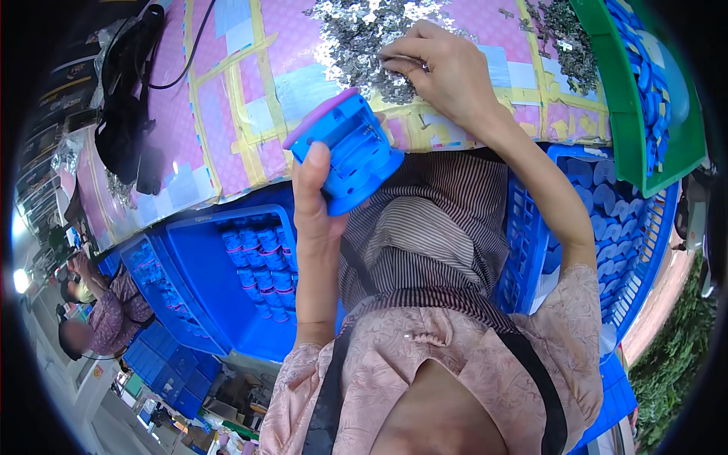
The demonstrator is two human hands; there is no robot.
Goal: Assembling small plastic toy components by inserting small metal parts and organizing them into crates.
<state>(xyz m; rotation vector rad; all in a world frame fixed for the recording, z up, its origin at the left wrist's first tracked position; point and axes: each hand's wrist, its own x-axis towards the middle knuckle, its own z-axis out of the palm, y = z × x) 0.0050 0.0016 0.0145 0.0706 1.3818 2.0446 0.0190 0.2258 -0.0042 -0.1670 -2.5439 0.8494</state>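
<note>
My left hand grips a blue plastic housing with a purple rim, thumb along its near side. The housing is tilted above my lap at the table's front edge, and its open hollow faces up with what look like small springs inside. My right hand is at the near right side of a heap of small silvery metal pieces, thumb and fingers pinched together. Whatever lies between those fingertips is too small to make out. The heap spreads over the pink, tape-patched table.
Right of the table, a green bin holds blue parts. Below it, a blue basket contains blue cylindrical pieces. At my left, a blue crate holds rows of blue-and-pink units. A black cloth-like item lies far left; another person sits beyond.
</note>
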